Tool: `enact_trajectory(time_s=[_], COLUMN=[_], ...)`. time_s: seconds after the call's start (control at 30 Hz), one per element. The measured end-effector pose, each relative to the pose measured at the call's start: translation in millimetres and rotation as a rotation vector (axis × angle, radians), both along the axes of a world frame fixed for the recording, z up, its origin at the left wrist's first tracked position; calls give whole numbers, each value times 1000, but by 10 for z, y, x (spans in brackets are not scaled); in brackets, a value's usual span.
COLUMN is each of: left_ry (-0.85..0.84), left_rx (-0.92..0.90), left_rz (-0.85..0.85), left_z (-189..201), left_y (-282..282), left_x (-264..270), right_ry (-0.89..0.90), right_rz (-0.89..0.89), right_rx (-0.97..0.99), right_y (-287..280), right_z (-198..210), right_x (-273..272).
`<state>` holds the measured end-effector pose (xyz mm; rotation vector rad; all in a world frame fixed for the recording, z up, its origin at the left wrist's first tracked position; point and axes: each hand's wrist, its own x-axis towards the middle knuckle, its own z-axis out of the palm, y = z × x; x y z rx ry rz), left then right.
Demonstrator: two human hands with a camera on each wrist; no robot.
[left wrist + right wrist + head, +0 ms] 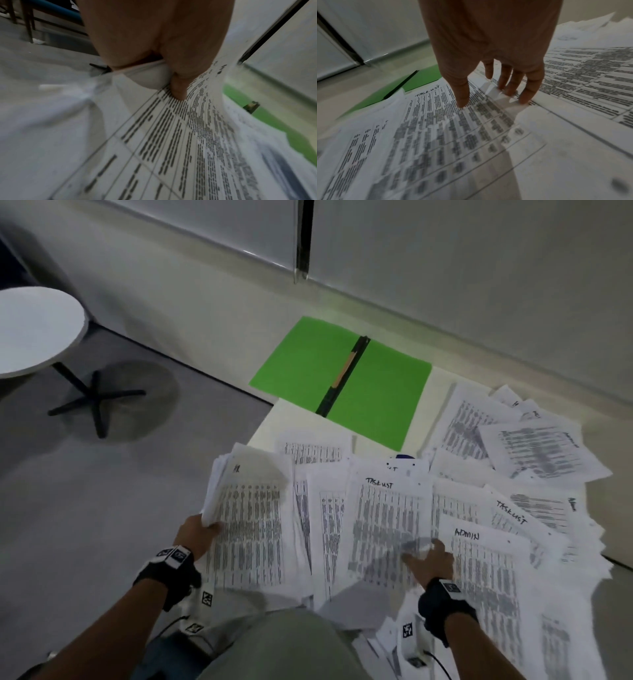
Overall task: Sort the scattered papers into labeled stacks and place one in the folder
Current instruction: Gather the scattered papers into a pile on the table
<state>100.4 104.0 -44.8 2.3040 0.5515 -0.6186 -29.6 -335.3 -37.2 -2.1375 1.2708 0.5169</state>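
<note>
Matt white paper sheets (387, 529); smooth green folder (376, 395).

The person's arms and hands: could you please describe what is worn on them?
Both forearms are bare, with no sleeves. The left hand and right hand are ungloved. Each wrist carries a black strap: the left wrist strap bears white tags with black square markings, and the right wrist strap likewise. Thin black cables trail below both.

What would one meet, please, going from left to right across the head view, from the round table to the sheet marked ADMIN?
Round table → left hand gripping a paper stack → TASKLIST sheet → right hand → ADMIN sheet.
</note>
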Motion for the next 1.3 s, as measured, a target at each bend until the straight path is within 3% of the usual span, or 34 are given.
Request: enact_trajectory(time_s=[0.1, 0.27, 0.4, 0.63, 0.77, 0.97, 1.1, 1.23, 1.3], left_ry=[59, 53, 57, 31, 50, 45, 40, 35, 15], left_rx=[21, 31, -6, 88, 139, 97, 57, 16, 29], left_rz=[-10, 10, -2, 108, 84, 126, 144, 166, 183], left_z=[-154, -185, -145, -41, -24, -94, -124, -113, -92], left_y=[36, 44, 61, 152, 229, 230, 286, 335, 340], left_x=[-132, -178, -125, -204, -226, -283, -283, -261, -251], right_ry=[-5, 104, -11, -142, -107, -129, -177, -271, -262], right_rz=[70, 81, 63, 268, 376, 551, 479, 192, 139], right_rx=[52, -43, 39, 147, 230, 53, 125, 86, 127], right_y=[150, 414, 494, 474, 681, 998, 1096, 1029, 975], right_z=[-35, -35, 54, 102, 57, -46, -45, -58, -121], right_x=[73, 190, 260, 267, 299, 348, 465, 571, 606])
